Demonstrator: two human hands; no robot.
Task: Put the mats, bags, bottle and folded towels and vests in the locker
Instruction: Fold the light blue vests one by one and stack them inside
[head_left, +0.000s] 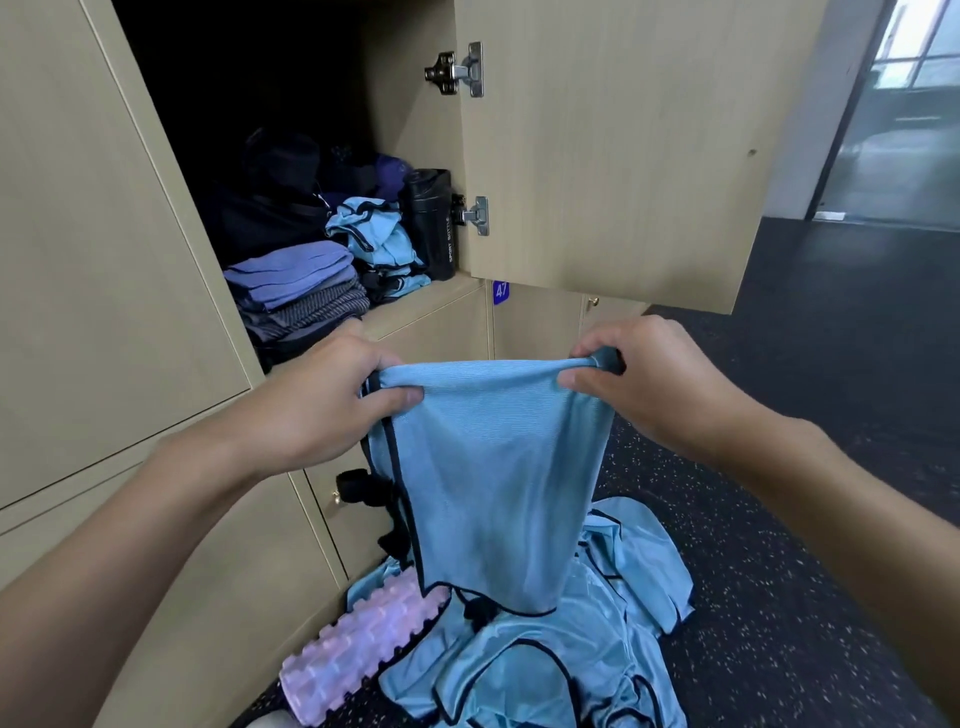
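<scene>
Both hands hold one light blue vest (498, 467) up in front of the open locker (415, 306). The left hand (322, 405) pinches the vest's top left corner, thumb in front and fingers curled behind the cloth, and the right hand (649, 384) grips the top right corner the same way, with a bunched bit of dark trim poking out past its fingers. The vest hangs straight down between them, its dark-edged hem reaching the pile of other blue vests (561, 665) that lies crumpled on the dark speckled floor (831, 545). Just left of that pile, touching its edge, a pink ridged foam roller (358, 649) lies on the floor against the lower lockers. Inside the locker, a stack of folded towels (301, 291) in purple and grey sits at the front left of the shelf, a heap of blue vests (379, 244) sits to its right, and a black bottle (431, 223) stands upright at the right wall, beside the lower hinge (475, 215). Dark bags (275, 208) fill the back of the compartment, too dim to make out in detail. The locker door (623, 145) stands swung open to the right, and a small blue number tag (501, 292) shows on the locker below it.
</scene>
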